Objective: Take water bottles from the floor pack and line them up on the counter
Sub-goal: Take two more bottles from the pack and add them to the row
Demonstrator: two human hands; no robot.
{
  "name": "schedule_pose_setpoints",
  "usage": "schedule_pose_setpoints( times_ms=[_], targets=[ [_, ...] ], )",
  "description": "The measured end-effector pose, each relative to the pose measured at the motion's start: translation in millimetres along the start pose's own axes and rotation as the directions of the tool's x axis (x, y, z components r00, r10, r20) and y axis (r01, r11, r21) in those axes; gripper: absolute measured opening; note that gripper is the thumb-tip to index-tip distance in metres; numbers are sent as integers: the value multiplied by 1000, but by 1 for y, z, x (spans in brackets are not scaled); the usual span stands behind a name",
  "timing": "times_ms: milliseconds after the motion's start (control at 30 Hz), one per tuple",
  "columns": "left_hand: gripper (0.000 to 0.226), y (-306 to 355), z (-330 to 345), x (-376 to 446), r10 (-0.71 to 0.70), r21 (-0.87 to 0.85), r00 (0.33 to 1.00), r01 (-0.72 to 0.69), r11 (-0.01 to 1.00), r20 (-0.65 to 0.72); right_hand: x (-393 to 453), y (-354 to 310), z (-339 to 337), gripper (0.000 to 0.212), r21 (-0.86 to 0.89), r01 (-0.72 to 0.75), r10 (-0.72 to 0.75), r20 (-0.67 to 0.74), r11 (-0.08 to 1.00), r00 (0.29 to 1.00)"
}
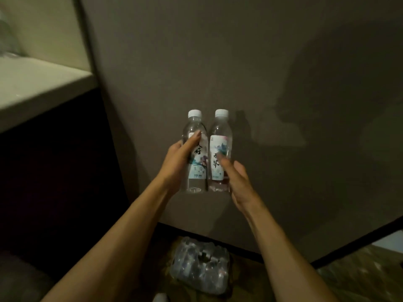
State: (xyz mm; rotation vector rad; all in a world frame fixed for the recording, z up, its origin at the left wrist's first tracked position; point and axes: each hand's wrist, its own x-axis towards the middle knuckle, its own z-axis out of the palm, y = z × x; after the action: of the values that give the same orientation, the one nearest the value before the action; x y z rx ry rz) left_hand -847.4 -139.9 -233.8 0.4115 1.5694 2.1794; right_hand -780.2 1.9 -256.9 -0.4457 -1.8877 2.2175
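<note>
I hold two clear water bottles with white caps upright and side by side in front of a grey wall. My left hand (177, 164) grips the left bottle (196, 158) around its label, thumb across the front. The right bottle (220, 149) is gripped low on its side by my right hand (237, 182). The two bottles touch each other. Below them on the floor lies the plastic-wrapped bottle pack (200, 264). The pale counter (32, 88) is at the upper left, well away from both hands.
A grey wall panel (239, 62) fills the middle of the view. Clear bottles (7, 40), blurred, stand at the far left on the counter. A dark cabinet front (54, 171) lies under the counter. Patterned floor (359, 275) shows at the lower right.
</note>
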Motion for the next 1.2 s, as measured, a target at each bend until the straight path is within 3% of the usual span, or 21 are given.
schedule_pose_setpoints(
  times_ms=[67, 100, 233, 367, 667, 933, 1200],
  targets=[
    [46, 25, -3, -12, 75, 27, 997, -75, 997, -4, -7, -14, 19, 13, 21, 31, -32, 26, 999, 999],
    [43, 36, -4, -18, 115, 48, 993, -114, 992, -9, -11, -21, 28, 17, 32, 47, -48, 23, 998, 999],
    [34, 78, -21, -35, 328, 129, 940, -315, 940, -94, -18, -48, 62, 45, 36, 161, -163, 67, 986, 984],
    [28, 107, -54, -48, 419, 174, 905, -402, 899, -74, -21, -73, 97, 68, -54, 269, -263, 97, 962, 960],
    [37, 154, -187, -91, 427, 177, 899, -406, 897, -101, -30, -75, 240, 44, -107, 356, -337, 160, 928, 928],
    [35, 190, -304, -135, 413, 161, 902, -392, 906, -127, -38, -50, 364, 49, -75, 352, -335, 178, 933, 925],
    [30, 215, -367, -124, 402, 142, 903, -382, 913, -153, -6, -41, 426, 65, -100, 325, -294, 243, 940, 925]
  ],
)
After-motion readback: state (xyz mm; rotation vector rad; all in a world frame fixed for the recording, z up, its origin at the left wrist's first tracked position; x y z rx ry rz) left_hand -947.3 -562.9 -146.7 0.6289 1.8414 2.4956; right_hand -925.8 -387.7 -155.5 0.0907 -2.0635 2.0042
